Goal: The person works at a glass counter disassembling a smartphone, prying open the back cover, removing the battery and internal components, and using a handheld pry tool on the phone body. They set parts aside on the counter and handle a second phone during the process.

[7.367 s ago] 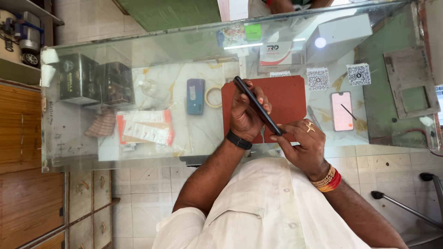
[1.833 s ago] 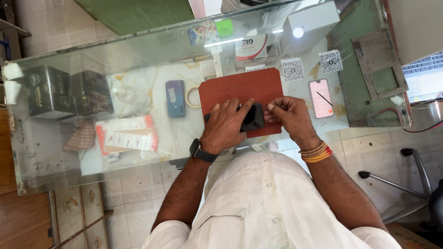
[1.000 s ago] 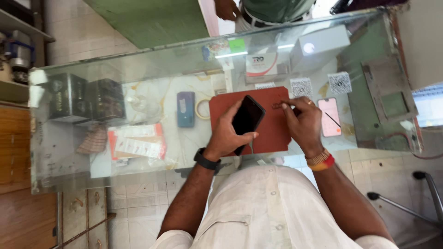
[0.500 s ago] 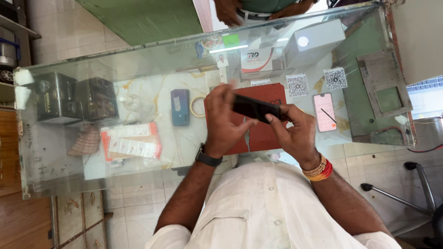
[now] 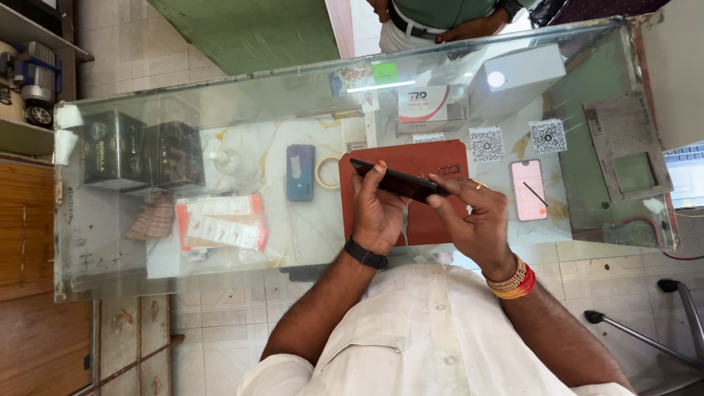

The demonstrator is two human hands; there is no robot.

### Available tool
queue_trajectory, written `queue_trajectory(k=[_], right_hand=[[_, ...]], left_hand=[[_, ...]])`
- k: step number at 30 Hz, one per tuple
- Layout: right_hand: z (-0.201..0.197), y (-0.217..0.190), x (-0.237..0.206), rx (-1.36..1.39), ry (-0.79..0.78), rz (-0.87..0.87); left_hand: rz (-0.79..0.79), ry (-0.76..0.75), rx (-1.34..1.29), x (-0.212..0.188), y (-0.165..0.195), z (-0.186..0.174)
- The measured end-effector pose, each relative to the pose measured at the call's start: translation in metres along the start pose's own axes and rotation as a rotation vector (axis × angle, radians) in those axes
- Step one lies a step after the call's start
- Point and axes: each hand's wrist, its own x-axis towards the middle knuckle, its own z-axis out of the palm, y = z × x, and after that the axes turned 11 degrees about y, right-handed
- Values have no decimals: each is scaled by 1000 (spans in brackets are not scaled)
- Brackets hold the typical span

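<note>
A black phone [image 5: 396,181] is held edge-on above a red-brown mat [image 5: 422,165] on the glass counter [image 5: 315,242]. My left hand [image 5: 375,213] grips the phone from below, thumb on its near end; a dark band circles that wrist. My right hand [image 5: 473,220] pinches the phone's right end with fingertips; it wears a ring and orange-red bangles. Whether the right hand also holds a small tool is hidden.
On the counter lie a pink-screened phone [image 5: 528,190] with a thin stick beside it, a blue phone [image 5: 300,172], a tape ring [image 5: 327,172], red-and-white packets [image 5: 224,224], two dark boxes [image 5: 143,154] and code cards [image 5: 486,144]. Another person [image 5: 440,18] stands across the counter.
The phone went from lying in both hands on the mat, to face up in the left hand, to edge-on between both hands. The right hand has come back onto its right end.
</note>
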Motion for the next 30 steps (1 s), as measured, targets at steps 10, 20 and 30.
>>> queue_trajectory(k=[10,20,30], right_hand=[[-13,9,-3,-27,-46,54],[-25,23,-5,-37,-145,105],[-22,48,-26,-23,-229,205]], left_hand=[[18,7,44,1,-5,-8],[98,31,120,2,-7,-14],[262,0,157,14,-14,-34]])
